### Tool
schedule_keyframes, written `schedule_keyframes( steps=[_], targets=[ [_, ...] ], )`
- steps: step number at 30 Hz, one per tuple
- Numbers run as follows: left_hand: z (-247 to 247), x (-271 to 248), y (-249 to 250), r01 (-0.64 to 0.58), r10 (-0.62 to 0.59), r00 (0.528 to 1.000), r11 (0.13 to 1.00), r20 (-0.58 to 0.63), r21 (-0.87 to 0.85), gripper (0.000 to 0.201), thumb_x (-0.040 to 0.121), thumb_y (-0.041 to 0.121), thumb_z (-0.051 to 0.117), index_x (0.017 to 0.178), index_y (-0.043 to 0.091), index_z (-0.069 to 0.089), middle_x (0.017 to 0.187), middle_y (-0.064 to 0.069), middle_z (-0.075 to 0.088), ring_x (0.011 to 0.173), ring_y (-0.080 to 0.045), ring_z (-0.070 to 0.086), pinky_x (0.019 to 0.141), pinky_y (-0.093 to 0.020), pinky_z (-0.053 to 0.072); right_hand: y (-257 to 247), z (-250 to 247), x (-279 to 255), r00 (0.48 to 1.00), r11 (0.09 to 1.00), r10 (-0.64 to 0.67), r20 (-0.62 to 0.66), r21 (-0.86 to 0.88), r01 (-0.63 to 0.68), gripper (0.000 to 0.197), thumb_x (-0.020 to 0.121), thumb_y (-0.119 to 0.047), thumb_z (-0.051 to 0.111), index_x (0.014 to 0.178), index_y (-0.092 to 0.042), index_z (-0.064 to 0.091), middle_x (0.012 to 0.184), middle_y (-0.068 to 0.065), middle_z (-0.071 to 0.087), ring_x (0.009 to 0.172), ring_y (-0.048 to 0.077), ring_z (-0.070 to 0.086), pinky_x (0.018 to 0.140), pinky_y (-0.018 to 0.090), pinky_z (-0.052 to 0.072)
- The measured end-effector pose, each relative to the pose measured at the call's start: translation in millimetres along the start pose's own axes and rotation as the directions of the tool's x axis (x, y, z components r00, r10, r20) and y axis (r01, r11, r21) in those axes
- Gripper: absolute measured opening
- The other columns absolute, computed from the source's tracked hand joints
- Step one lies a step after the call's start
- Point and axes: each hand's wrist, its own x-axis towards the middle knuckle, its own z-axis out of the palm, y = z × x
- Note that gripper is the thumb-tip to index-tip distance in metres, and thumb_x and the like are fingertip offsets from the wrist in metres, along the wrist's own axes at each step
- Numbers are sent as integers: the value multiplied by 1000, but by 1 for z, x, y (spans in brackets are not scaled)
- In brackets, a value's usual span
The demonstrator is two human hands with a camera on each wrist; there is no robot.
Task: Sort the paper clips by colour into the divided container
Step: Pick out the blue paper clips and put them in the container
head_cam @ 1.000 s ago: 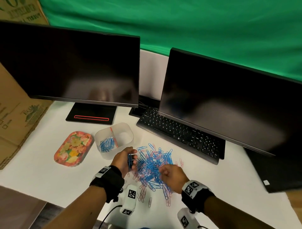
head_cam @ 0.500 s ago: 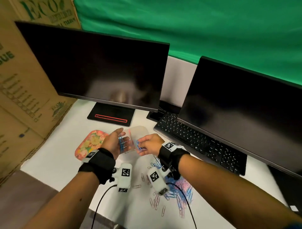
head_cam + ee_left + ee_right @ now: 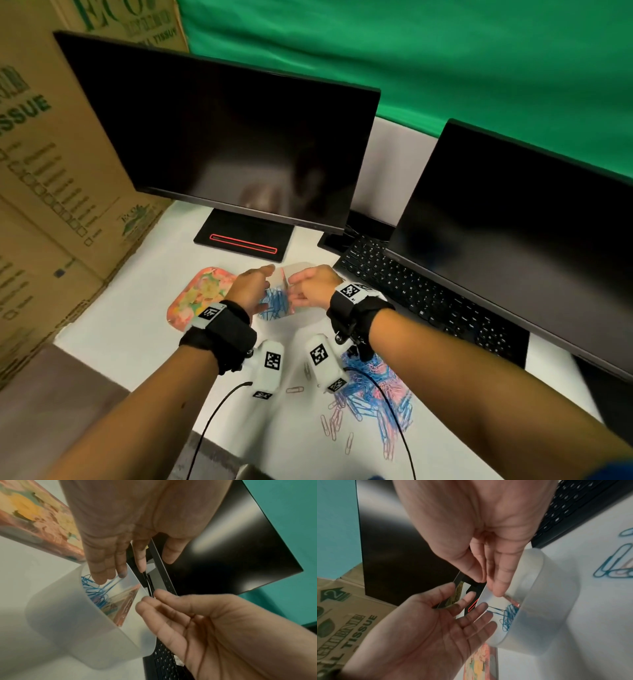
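The translucent divided container stands between the floral tray and the keyboard, and both hands hover over it. Blue paper clips lie in its left compartment, left of the pink divider. My left hand is over that compartment with straight fingers and holds nothing. My right hand is beside it with relaxed fingers just above the container's rim and an empty palm. A mixed pile of blue and pink clips lies on the table under my right forearm.
A floral tray sits left of the container. Two dark monitors and a black keyboard stand behind. Cardboard boxes line the left side. Loose clips lie near the table's front edge.
Both hands moved from the clip pile to above the container. The blue clips that the hands held are gone from them, and both hands have opened.
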Motion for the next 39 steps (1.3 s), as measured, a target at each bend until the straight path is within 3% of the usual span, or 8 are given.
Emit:
schedule_keyframes(
  steps=[6,9,16,21,31,34,37,39],
  targets=[
    [15,-13,-10,-260,263,965,959,-10,116,12,90,13,55,88,22,63,98,-8,64,92,-26,60,73,-31,51,18,-33,-40,990,997,-78,-115,-6,78,26,88,15,46,79,-4,59,72,18,58,44,14,59,46,21,51],
    [29,-31,-30,-450,406,891,854,204,263,19,87,4,59,82,21,63,77,0,64,67,-17,59,60,-20,47,50,-55,-61,951,925,-205,-232,-365,110,23,85,5,54,79,-12,68,75,13,67,52,16,62,50,23,49],
    [58,-49,-98,-749,232,662,172,712,640,20,77,18,55,89,30,66,89,14,59,84,-10,59,74,-18,41,146,-77,-95,972,633,-195,-128,-773,25,21,79,-10,51,78,-12,72,73,0,66,68,10,58,66,19,48],
    [68,-47,-128,-801,137,582,-75,801,595,24,87,26,50,105,30,64,116,5,58,109,-19,57,86,-28,46,186,-62,-104,967,498,-250,-41,-862,92,25,84,-27,55,106,-22,66,108,2,64,103,22,59,82,23,45],
    [57,-33,-134,-762,171,618,-110,767,639,10,82,26,52,86,25,61,100,7,57,98,-20,58,71,-28,44,206,-74,-115,940,368,-331,-78,-928,52,23,93,-22,47,112,-16,59,117,5,58,109,25,56,88,31,46],
    [59,-35,-134,-782,264,569,-118,779,612,23,75,26,56,98,27,59,105,2,57,97,-25,58,72,-32,49,209,-80,-114,899,332,-434,-61,-938,97,35,88,-30,52,122,-20,55,125,2,55,116,23,51,99,36,43],
    [73,-43,-137,-808,234,516,-186,824,559,57,79,26,53,136,24,43,140,-3,44,125,-27,45,98,-39,44,207,-81,-109,902,233,-430,-44,-970,64,63,91,-41,42,149,-21,27,157,1,23,143,26,23,118,41,16],
    [79,-48,-139,-780,103,553,-283,827,558,70,86,25,49,150,23,21,157,-4,19,143,-28,21,114,-43,26,209,-83,-104,938,184,-342,-51,-983,14,74,90,-53,23,153,-21,1,159,-3,-12,149,26,-5,117,44,-12]
  ],
)
